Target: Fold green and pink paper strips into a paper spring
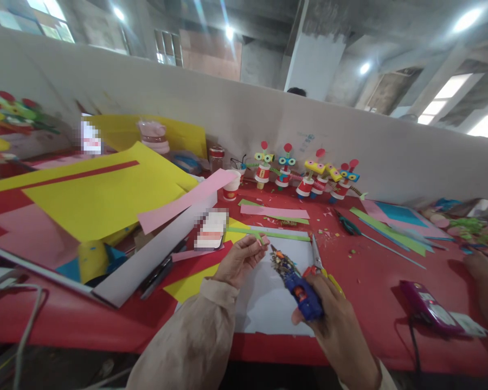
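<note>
My left hand (244, 260) pinches a small pink and green paper strip (264, 239) between thumb and fingertips. In my right hand (337, 314) is a blue hot glue gun (304, 297), its crusted nozzle pointing up and left, close to the strip but seemingly apart from it. Both hands are over a white sheet (264, 309) on the red table. Scissors (316, 254) with red and yellow handles lie by the sheet's right edge, partly hidden by my right hand. A long green strip (284, 236) crosses the sheet's far edge.
Several paper-cup figures (283, 172) stand along the white partition (228, 108). Large yellow sheets (101, 195) and a white box (117, 276) occupy the left. Dark-handled scissors (347, 222), paper strips (394, 233) and a purple corded device (429, 309) lie right, near another person's hand (482, 276).
</note>
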`<state>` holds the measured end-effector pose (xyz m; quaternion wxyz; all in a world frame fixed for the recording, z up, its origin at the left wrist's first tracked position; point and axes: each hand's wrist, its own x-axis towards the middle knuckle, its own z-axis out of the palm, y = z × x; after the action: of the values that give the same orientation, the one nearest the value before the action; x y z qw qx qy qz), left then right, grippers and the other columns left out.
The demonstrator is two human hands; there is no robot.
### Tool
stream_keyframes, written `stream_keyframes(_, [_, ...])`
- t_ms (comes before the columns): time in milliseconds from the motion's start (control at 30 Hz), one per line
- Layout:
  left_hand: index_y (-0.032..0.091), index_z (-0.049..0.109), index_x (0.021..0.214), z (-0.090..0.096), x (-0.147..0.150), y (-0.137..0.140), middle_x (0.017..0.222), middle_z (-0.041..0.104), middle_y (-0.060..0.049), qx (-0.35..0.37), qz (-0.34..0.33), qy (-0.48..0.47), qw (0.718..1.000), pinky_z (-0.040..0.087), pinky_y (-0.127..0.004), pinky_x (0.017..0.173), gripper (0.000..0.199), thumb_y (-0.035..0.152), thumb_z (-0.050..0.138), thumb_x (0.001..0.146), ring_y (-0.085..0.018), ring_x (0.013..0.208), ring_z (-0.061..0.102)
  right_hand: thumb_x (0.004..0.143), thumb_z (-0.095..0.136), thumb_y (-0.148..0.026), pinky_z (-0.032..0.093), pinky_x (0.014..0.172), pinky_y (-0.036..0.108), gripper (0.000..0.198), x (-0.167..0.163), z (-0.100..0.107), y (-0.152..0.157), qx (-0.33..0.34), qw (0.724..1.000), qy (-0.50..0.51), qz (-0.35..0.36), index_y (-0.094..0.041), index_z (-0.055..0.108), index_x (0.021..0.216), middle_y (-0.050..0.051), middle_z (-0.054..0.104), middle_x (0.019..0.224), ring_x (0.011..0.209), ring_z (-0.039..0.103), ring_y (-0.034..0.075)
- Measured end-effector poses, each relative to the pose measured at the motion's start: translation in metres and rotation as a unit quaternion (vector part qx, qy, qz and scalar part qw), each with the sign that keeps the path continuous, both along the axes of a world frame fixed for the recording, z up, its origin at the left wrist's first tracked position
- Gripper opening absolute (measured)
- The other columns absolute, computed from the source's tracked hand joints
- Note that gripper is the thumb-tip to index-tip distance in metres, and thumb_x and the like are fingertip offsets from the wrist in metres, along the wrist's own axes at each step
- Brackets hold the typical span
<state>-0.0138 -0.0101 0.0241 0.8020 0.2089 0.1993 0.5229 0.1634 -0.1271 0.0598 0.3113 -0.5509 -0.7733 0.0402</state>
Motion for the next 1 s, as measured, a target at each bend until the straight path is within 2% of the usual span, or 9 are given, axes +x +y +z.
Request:
stream_keyframes(133, [0.012,0.067,0.075,0.002,0.001,0.000,0.081,0.070,-0.005,0.001,0.016,0.004,1.000,0.050,-0.016,0.063,0.016,0.010,0.075,0.061,-0.009,0.068,0.063,0.085,0.045,-0.038,0.046,0.058,0.028,0.026,0.047,-0.013,0.016,-0.012,0.993,-0.021,-0.119,-0.022,0.051,0.105,0.008,0.063,0.087,0.071,0.063,0.021])
stream_keyframes(267, [0.012,0.067,0.076,0.004,0.002,0.000,0.079,0.070,-0.004,-0.004,0.029,0.030,0.999,0.050,-0.016,0.062,0.014,0.012,0.074,0.063,-0.008,0.066,0.063,0.085,0.041,-0.038,0.046,0.058,0.033,0.032,0.119,-0.044,0.040,-0.059,0.948,-0.151,-0.274,-0.017,0.054,0.105,0.012,0.061,0.092,0.072,0.063,0.025])
stream_keyframes(367, [0.011,0.068,0.077,0.003,0.003,0.003,0.078,0.070,-0.004,-0.014,0.048,0.043,0.998,0.049,-0.016,0.063,0.017,0.013,0.075,0.062,-0.008,0.066,0.063,0.086,0.041,-0.033,0.047,0.064,0.038,0.033,0.160,-0.065,0.052,-0.084,0.925,-0.208,-0.307,-0.011,0.054,0.107,0.017,0.060,0.094,0.078,0.062,0.028])
stream_keyframes(433, [0.011,0.067,0.076,0.002,0.003,0.005,0.079,0.071,-0.005,-0.019,0.060,0.044,0.997,0.049,-0.017,0.064,0.018,0.012,0.076,0.060,-0.009,0.069,0.064,0.086,0.042,-0.028,0.047,0.071,0.043,0.032,0.168,-0.069,0.055,-0.070,0.917,-0.236,-0.313,-0.009,0.055,0.108,0.020,0.060,0.100,0.085,0.060,0.031])
stream_keyframes(533, [0.012,0.066,0.075,-0.001,0.005,0.006,0.081,0.070,-0.005,-0.022,0.076,0.046,0.996,0.048,-0.017,0.065,0.020,0.011,0.077,0.058,-0.010,0.071,0.063,0.086,0.041,-0.028,0.044,0.079,0.051,0.032,0.143,-0.058,0.052,0.007,0.921,-0.228,-0.317,-0.014,0.055,0.111,0.018,0.059,0.108,0.096,0.056,0.035])
stream_keyframes(633, [0.013,0.066,0.076,-0.003,0.008,0.006,0.079,0.069,-0.005,-0.008,0.101,0.072,0.992,0.046,-0.017,0.063,0.021,0.014,0.077,0.058,-0.009,0.069,0.062,0.087,0.041,-0.029,0.046,0.087,0.041,0.029,0.083,-0.045,0.042,0.082,0.977,-0.110,-0.164,-0.017,0.056,0.109,0.013,0.062,0.105,0.099,0.057,0.027])
stream_keyframes(733, [0.014,0.065,0.078,-0.006,0.012,0.005,0.074,0.068,-0.003,0.029,0.139,0.151,0.978,0.045,-0.019,0.063,0.021,0.016,0.076,0.059,-0.010,0.067,0.061,0.087,0.041,-0.022,0.049,0.083,0.035,0.025,0.019,-0.049,0.026,0.087,0.992,-0.085,-0.025,-0.022,0.059,0.105,0.008,0.065,0.100,0.094,0.061,0.022])
stream_keyframes(833, [0.015,0.066,0.074,-0.009,0.014,0.003,0.067,0.066,-0.003,0.095,0.184,0.323,0.923,0.044,-0.023,0.062,0.014,0.016,0.072,0.061,-0.012,0.064,0.060,0.087,0.041,-0.016,0.052,0.077,0.032,0.027,-0.021,-0.066,0.010,0.089,0.992,-0.083,0.033,-0.022,0.061,0.104,0.007,0.066,0.098,0.090,0.064,0.020])
stream_keyframes(1000, [0.019,0.066,0.069,-0.012,0.009,-0.001,0.068,0.066,-0.003,0.241,0.222,0.572,0.752,0.043,-0.028,0.066,0.009,0.011,0.062,0.066,-0.015,0.066,0.058,0.088,0.040,-0.017,0.054,0.069,0.030,0.025,-0.029,-0.092,0.003,0.168,0.982,-0.072,0.041,-0.019,0.064,0.097,0.008,0.068,0.085,0.079,0.066,0.019])
